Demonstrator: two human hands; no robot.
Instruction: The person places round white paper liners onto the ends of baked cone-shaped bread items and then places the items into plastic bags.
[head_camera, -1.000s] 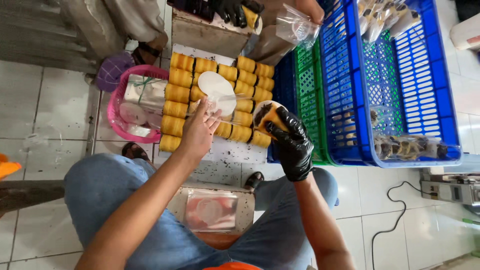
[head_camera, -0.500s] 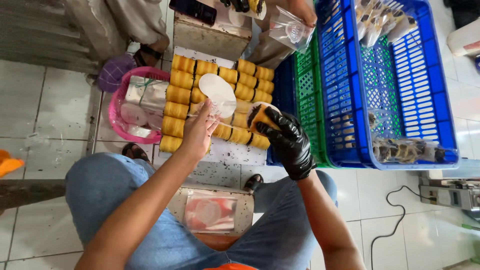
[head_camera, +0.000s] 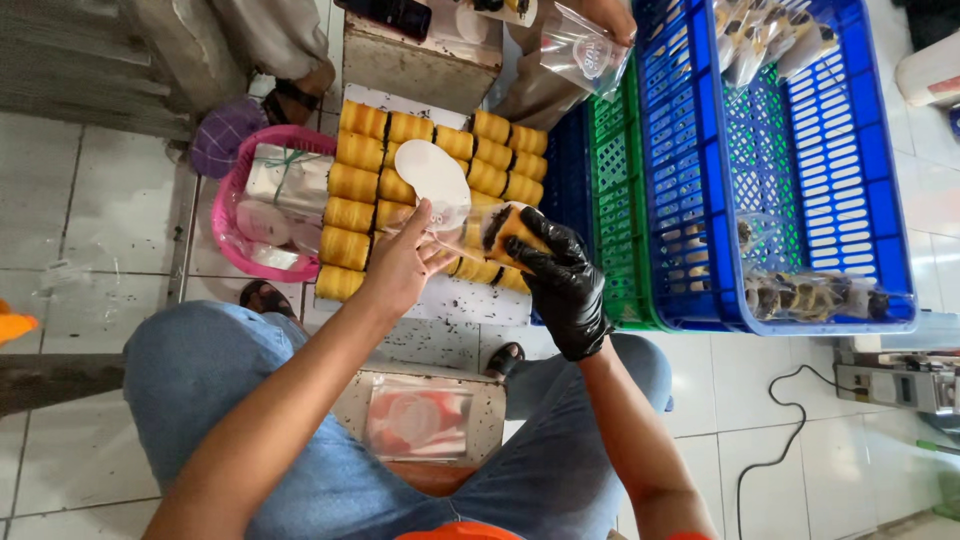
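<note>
A: What has changed over the last second?

B: The clear bag (head_camera: 440, 195) has come up off the tray (head_camera: 470, 300) of yellow rolls (head_camera: 350, 215). The bare left hand (head_camera: 400, 265) pinches its mouth open, and the gloved right hand (head_camera: 565, 285), which held a roll low before, now pushes that cake roll (head_camera: 510, 235) in.

A: So the packing is midway?

B: It looks so; the roll is partly inside.

A: Anything unclear?

B: The bag's edges are hard to trace, and the blue crate (head_camera: 700, 200) is cut off at the top.
</note>
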